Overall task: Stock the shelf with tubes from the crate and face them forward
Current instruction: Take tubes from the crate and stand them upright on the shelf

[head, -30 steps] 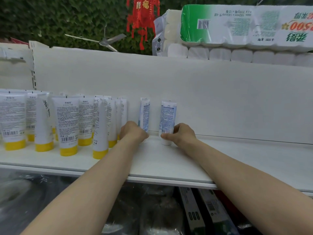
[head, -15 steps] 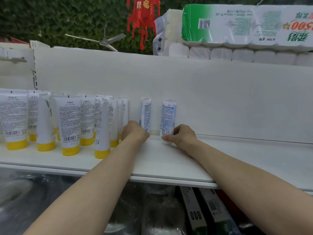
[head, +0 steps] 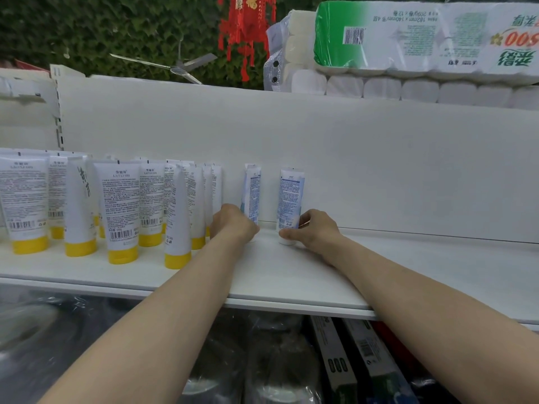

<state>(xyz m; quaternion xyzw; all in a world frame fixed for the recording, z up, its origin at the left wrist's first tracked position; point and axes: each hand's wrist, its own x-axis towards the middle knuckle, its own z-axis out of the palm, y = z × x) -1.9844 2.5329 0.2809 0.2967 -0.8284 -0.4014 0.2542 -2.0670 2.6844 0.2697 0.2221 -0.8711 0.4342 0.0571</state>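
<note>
- My left hand (head: 233, 224) curls round the foot of the left blue tube (head: 253, 191); fingertips hidden.
- My right hand (head: 313, 231) pinches the cap end of the right blue tube (head: 290, 196); thumb in front.
- Both stand cap-down far back on the shelf (head: 262, 275), long axis toward 12 o'clock from each fist; yellow-capped tubes (head: 122, 205) at 9 o'clock.
- The barcode side faces me; likely next, a twist about that upright axis.

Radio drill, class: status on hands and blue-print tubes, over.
Left hand grips left blue tube at base. Right hand pinches right blue tube at cap. Both upright. Yellow-capped tubes close left.
</note>
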